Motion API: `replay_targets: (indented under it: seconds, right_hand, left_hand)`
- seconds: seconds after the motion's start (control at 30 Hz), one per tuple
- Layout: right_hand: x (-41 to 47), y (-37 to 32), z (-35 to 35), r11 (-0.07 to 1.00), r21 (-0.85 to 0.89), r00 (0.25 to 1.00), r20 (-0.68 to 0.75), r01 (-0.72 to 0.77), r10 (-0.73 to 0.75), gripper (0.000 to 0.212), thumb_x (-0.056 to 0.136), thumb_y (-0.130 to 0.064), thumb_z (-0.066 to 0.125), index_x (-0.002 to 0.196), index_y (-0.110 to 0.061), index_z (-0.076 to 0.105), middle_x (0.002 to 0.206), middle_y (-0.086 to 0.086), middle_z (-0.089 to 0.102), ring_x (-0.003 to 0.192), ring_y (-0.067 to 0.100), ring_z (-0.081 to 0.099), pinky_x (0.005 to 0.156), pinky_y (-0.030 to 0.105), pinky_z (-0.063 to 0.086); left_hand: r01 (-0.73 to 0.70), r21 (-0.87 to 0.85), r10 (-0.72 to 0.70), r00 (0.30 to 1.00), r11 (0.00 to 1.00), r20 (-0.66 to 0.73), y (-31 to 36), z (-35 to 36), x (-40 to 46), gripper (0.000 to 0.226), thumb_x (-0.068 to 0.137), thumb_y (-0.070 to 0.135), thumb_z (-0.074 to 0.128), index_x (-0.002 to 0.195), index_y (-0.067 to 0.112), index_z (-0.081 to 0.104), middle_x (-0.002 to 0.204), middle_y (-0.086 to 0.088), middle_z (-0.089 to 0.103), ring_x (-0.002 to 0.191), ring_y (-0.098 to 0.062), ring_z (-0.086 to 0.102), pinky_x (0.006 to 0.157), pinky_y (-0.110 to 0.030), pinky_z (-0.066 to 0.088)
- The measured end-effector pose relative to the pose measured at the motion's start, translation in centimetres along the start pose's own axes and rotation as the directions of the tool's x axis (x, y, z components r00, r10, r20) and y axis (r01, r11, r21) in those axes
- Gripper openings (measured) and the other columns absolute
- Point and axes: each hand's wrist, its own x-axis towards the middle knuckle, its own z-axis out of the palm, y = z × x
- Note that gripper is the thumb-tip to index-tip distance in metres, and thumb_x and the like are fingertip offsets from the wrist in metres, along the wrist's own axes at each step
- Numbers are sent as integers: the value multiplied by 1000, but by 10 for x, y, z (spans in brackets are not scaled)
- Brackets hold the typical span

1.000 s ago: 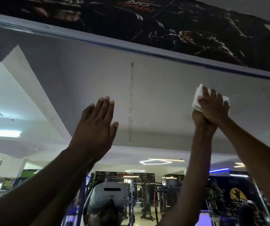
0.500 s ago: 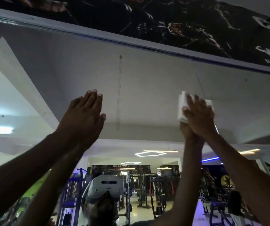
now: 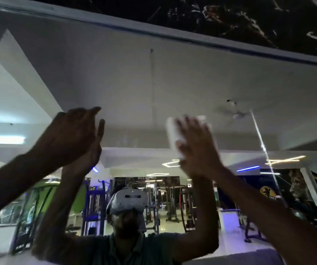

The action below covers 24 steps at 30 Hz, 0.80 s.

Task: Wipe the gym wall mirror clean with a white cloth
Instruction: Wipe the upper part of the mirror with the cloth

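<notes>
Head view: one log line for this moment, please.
right hand: pressing cloth on mirror | left hand: flat on mirror, empty | image: motion-blurred

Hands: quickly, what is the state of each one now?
Left hand: open, holding nothing.
Right hand: open palm pressing the white cloth to the mirror.

A dark poster (image 3: 230, 18) with pale figures runs across the wall from 12 to 2 o'clock. At 6 o'clock, weight machines (image 3: 165, 205) stand under hexagonal ceiling lights (image 3: 156, 174), with a green panel (image 3: 42, 199) at 8 o'clock.
</notes>
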Motion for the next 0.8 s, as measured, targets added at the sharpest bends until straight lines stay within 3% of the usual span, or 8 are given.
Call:
replay_targets:
  seconds: [0.2,0.27,0.33,0.47,0.53,0.6,0.7,0.8]
  right_hand:
    - [40,-55,4,843,74,836,-106,-533,538,83,97,-61,10,168,-22,25,173,14,25,158,41,24,126,63,16]
    - [34,-137,7,903,92,895,-123,-421,429,78,99,-59,16,168,-24,26,173,14,24,159,43,22,127,64,13]
    - [9,-221,13,991,90,993,-45,-103,108,73,103,-56,21,169,-26,19,176,12,15,162,41,10,129,62,4]
    - [-2,-228,10,943,82,945,29,324,-327,67,107,-51,29,169,-29,19,176,8,18,163,34,10,130,59,5]
    - [19,-167,10,970,-27,970,22,241,-240,75,97,-47,41,167,-25,24,173,11,27,159,35,22,125,61,18]
    - [35,-99,0,993,-80,996,-13,-85,84,81,92,-51,34,166,-20,27,170,18,30,154,41,29,119,65,27]
    - [36,-106,-9,853,79,855,-20,-516,519,85,93,-60,11,169,-25,20,174,14,22,159,42,21,125,65,17]
    - [-2,-222,5,967,26,966,-54,-252,254,78,100,-58,24,169,-24,18,175,14,18,160,43,15,128,65,10]
  left_hand:
    - [141,143,-156,983,980,100,-79,-7,-64,71,95,40,34,142,-10,51,142,-40,53,128,-59,56,81,-70,51]
    - [184,122,-200,971,975,131,-79,3,-88,78,98,46,27,151,-9,43,155,-38,41,142,-55,44,94,-67,43]
    - [206,64,-212,972,976,102,-74,7,-104,77,100,47,28,156,-5,40,162,-34,34,149,-51,37,105,-63,38]
    - [252,0,-251,965,968,78,-78,8,-114,77,101,53,27,161,6,36,169,-22,28,158,-38,27,117,-56,29]
    - [242,-13,-239,967,970,90,-83,8,-115,77,101,54,27,162,8,36,170,-20,27,158,-37,26,117,-54,29]
    - [238,-27,-235,968,971,94,-83,8,-117,76,102,53,27,162,8,35,170,-20,27,158,-37,26,118,-54,29]
    - [266,-30,-264,962,963,63,-79,11,-118,75,102,50,25,163,7,33,170,-21,27,159,-38,24,120,-52,26]
    - [263,-16,-262,965,965,25,-76,14,-121,72,105,48,24,164,8,30,171,-21,25,160,-37,21,122,-51,24]
